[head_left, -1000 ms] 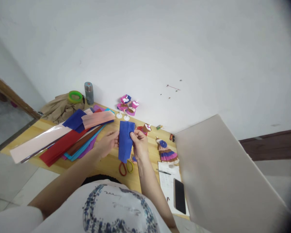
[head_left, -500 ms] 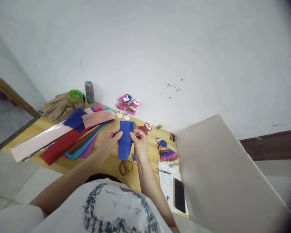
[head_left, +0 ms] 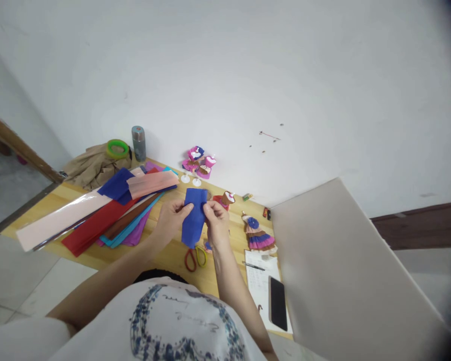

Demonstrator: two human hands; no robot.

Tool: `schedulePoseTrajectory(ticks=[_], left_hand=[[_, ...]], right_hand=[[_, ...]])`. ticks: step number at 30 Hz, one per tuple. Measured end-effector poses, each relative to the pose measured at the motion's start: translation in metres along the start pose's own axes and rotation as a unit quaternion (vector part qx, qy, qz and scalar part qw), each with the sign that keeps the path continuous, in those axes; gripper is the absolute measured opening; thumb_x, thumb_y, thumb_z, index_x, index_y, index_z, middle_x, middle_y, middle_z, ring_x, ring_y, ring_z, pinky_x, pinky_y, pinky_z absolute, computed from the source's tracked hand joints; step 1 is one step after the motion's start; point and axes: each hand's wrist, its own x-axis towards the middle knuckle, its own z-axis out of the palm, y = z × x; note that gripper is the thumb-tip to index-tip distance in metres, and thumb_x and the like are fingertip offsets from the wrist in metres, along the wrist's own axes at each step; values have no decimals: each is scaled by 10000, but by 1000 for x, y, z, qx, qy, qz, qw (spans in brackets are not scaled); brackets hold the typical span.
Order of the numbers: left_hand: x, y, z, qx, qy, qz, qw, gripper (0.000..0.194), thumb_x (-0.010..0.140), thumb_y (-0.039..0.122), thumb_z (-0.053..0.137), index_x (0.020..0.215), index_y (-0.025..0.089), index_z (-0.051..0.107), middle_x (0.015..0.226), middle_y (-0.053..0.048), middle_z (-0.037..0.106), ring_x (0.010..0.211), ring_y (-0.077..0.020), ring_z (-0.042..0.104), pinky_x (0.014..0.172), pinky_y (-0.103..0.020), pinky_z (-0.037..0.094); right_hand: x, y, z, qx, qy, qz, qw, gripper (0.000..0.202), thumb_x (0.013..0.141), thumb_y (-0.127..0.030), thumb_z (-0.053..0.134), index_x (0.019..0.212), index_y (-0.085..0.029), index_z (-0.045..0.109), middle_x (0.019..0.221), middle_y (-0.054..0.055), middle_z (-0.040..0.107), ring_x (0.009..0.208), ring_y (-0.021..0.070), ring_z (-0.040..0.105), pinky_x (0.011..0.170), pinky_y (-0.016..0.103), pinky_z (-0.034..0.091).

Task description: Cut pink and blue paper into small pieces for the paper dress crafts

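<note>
A blue strip of crepe-like paper (head_left: 194,218) is held up over the wooden table, between both hands. My left hand (head_left: 173,216) pinches its left edge with the thumb in front. On the opposite edge, my right hand (head_left: 215,218) grips the paper between thumb and fingers. Below the strip lie scissors (head_left: 195,258) with one red and one yellow handle; the blades are hidden. Folded papers in red (head_left: 93,228), brown, light blue, purple and pink are piled to the left.
Behind stand small paper figures (head_left: 197,161) and a flask (head_left: 139,143). Green tape (head_left: 117,149) rests on brown cloth. A layered paper dress (head_left: 261,238), a written sheet with a pen, and a phone (head_left: 277,303) are at the right, beside an upright panel (head_left: 338,271).
The blue paper's lower end has shifted slightly left, and the fold at its upper right looks flatter. Both hands keep their grip in nearly the same place.
</note>
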Motion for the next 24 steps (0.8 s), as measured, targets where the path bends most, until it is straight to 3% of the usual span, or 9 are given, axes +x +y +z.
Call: schedulePoseTrajectory(ticks=[3, 6, 13, 18, 24], left_hand=[[0, 3, 0, 21, 11, 19, 1000, 239, 751, 341, 649, 582, 185, 587, 548, 12, 519, 546, -137, 456, 530, -265, 357], [0, 8, 0, 25, 4, 21, 999, 244, 744, 338, 647, 566, 186, 576, 539, 15, 522, 530, -129, 446, 509, -255, 357], [1, 5, -6, -71, -77, -38, 994, 241, 684, 402, 713, 706, 163, 686, 640, -22, 652, 573, -162, 566, 556, -274, 462], [5, 1, -7, -115, -75, -40, 990, 208, 643, 341, 746, 723, 151, 716, 696, -27, 691, 665, -196, 630, 646, -302, 499], [6, 3, -9, -148, -90, -30, 984, 197, 657, 303, 744, 781, 150, 739, 763, -28, 713, 729, -196, 650, 694, -305, 516]], right_hand=[[-1, -1, -1, -9, -28, -8, 1000, 327, 639, -467, 780, 690, -186, 620, 573, -42, 515, 529, 94, 394, 526, 230, 344], [0, -1, -1, -34, -19, -11, 999, 275, 606, -389, 792, 682, -190, 618, 570, -48, 525, 528, 93, 397, 532, 231, 343], [4, 0, -3, -1, 2, 24, 1000, 243, 580, -346, 783, 643, -192, 607, 554, -56, 511, 510, 89, 402, 530, 230, 337], [2, -5, -2, 23, -36, 32, 999, 221, 580, -311, 786, 709, -192, 651, 577, -54, 564, 510, 87, 434, 531, 226, 354], [3, -7, -4, 59, -58, 46, 995, 208, 559, -287, 808, 644, -196, 642, 513, -71, 531, 459, 78, 412, 488, 222, 342]])
